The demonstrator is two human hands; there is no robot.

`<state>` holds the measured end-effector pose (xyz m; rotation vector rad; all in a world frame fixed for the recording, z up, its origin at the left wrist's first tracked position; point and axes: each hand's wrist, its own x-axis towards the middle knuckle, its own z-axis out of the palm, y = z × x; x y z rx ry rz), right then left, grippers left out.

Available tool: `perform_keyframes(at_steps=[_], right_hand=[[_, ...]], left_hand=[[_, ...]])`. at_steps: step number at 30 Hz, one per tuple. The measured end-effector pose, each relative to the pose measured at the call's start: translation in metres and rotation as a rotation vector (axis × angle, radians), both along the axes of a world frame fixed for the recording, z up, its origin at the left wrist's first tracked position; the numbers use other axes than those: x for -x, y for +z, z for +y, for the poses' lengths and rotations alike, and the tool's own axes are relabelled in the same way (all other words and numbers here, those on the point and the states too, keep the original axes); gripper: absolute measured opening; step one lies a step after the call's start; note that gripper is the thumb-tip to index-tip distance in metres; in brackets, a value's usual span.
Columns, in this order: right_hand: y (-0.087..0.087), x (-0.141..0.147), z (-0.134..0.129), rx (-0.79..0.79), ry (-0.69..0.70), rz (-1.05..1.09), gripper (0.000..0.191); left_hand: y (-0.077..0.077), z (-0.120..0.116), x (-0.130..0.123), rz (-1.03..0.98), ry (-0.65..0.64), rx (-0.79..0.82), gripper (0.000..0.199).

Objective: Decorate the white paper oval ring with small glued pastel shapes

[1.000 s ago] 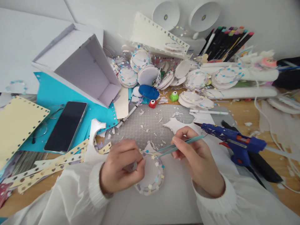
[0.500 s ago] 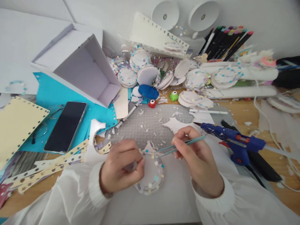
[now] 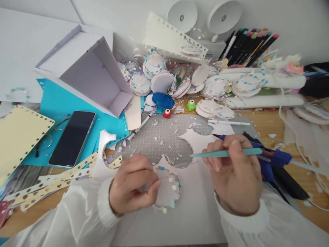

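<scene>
My left hand [image 3: 135, 185] is closed at the left edge of a white paper disc [image 3: 164, 193], its thumb and fingers pinched together; what it grips is hidden. A ring of small blue, white and cream paper shapes [image 3: 174, 187] runs round the disc. Over to the right, my right hand [image 3: 236, 173] holds teal tweezers [image 3: 223, 153] between thumb and fingers, their tip pointing left, away from the disc. Behind the right hand lies a blue glue gun [image 3: 277, 157], partly covered. White paper [image 3: 167, 228] is under the disc.
A grey cutting mat [image 3: 159, 137] carries paper scraps. Red [image 3: 167, 113] and green [image 3: 191, 105] punches stand behind it, near decorated discs [image 3: 214, 86]. On the left are a phone [image 3: 72, 139], an open white box [image 3: 89, 75] and punched paper strips [image 3: 59, 181].
My right hand and the tweezers have moved right, away from the disc, and the tweezers now lie more level. The ring has shifted slightly. My left hand is nearly still.
</scene>
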<state>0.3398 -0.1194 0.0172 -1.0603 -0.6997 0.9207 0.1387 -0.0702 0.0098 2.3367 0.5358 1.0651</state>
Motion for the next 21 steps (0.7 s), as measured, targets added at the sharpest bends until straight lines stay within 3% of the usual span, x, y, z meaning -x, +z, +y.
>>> perform_keyframes(at_steps=[5, 9, 14, 21], right_hand=[[0.003, -0.004, 0.006, 0.112, 0.173, 0.159, 0.028], [0.000, -0.001, -0.001, 0.102, 0.292, 0.060, 0.023], [-0.005, 0.002, -0.010, 0.004, 0.354, -0.101, 0.019], [-0.006, 0.002, -0.011, -0.007, 0.391, -0.076, 0.017]], left_hand=[[0.001, 0.000, 0.000, -0.028, -0.001, -0.021, 0.011], [0.002, 0.000, 0.000, -0.009, 0.003, -0.019, 0.011], [0.002, 0.000, 0.000, -0.018, -0.001, -0.024, 0.011], [0.000, 0.001, 0.001, -0.020, -0.019, -0.017, 0.010]])
